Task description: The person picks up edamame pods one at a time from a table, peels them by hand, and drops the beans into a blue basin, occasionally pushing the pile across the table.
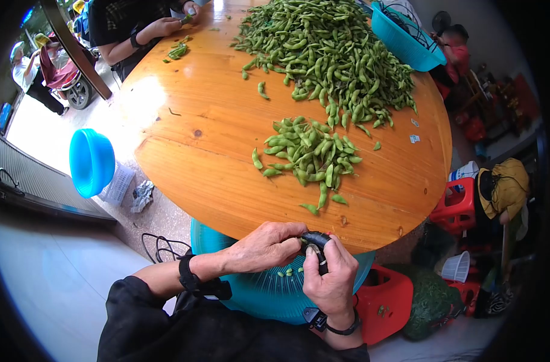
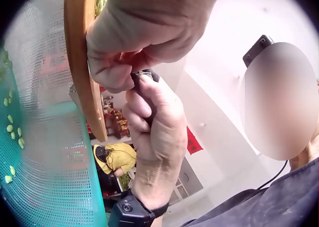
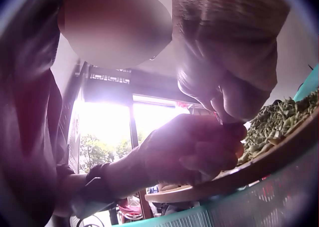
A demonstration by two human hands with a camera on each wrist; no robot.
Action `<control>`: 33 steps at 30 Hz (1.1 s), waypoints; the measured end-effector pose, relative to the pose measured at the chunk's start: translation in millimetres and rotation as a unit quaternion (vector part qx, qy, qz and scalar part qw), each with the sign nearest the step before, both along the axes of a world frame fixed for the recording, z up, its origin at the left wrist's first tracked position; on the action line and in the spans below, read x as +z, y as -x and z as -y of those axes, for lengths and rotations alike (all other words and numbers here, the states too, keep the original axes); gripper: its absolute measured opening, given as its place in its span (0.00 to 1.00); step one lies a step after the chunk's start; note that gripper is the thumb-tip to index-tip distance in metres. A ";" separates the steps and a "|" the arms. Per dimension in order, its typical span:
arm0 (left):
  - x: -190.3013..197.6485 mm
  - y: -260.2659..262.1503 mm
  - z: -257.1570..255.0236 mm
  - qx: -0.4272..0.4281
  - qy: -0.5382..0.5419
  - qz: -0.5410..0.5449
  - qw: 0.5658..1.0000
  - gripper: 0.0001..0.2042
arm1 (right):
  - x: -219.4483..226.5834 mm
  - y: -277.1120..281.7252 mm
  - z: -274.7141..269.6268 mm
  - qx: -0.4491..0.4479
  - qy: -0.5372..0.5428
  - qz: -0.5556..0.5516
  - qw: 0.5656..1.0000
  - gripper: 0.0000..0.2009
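Note:
My left hand [image 1: 266, 246] and right hand [image 1: 333, 282] meet at the near edge of the round wooden table, above a turquoise mesh basket [image 1: 266, 301]. Between their fingertips a small green bit of a soybean pod [image 1: 303, 242] shows, mostly hidden. Left thumb and fingers pinch it from one side. The right thumb presses in from the other, against a black curved sleeve-like thing [image 1: 316, 237] along the right forefinger. Several loose shelled beans [image 2: 10, 128] lie in the basket. A small heap of pods [image 1: 314, 151] sits on the table ahead of the hands.
A large pile of pods [image 1: 329, 54] covers the table's far side, beside a turquoise basin [image 1: 407, 39]. Another person's hands [image 1: 166, 26] work at the far left edge. Blue basins [image 1: 91, 163] stand at left, red stools [image 1: 386, 301] at right.

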State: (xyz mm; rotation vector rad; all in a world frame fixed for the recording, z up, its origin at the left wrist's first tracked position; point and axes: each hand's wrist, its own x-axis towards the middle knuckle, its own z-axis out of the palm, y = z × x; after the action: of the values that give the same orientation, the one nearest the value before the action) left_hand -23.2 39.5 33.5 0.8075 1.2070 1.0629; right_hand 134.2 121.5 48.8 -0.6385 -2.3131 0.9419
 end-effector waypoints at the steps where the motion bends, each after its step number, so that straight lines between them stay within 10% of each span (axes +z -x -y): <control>1: -2.8 -1.9 -0.5 0.000 0.000 0.000 1.000 0.06 | -1.3 0.7 2.0 -0.013 -0.031 0.002 0.999 0.06; 9: -7.3 -7.1 2.0 -0.077 -0.183 -0.158 0.967 0.10 | 17.7 -46.5 -21.8 -0.097 0.132 0.049 0.985 0.07; 17: -12.3 30.6 -37.5 0.021 -0.258 -0.531 0.807 0.09 | 40.9 -166.5 -75.7 -0.252 -0.138 0.342 0.895 0.05; 20: -20.6 30.7 -47.8 0.009 -0.260 -0.559 0.787 0.07 | 38.7 -137.8 -66.7 -0.242 -0.081 0.234 0.938 0.05; 24: -18.0 28.6 -49.8 -0.001 -0.239 -0.558 0.795 0.07 | 17.9 -81.7 -43.7 -0.194 0.153 0.093 0.965 0.07; 29: 1.2 23.1 -23.4 0.012 -0.135 -0.277 0.951 0.06 | 2.2 -20.7 -14.9 -0.089 0.377 -0.072 0.919 0.13; 33: -13.7 2.0 -5.7 0.091 -0.145 -0.158 0.972 0.06 | -2.3 -9.9 -9.2 -0.040 0.443 -0.063 0.893 0.13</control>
State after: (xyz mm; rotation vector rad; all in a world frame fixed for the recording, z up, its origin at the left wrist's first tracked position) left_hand -25.1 45.2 19.8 1.1414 1.4340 1.3150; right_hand 144.1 130.7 46.5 -0.9658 -1.6323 1.9431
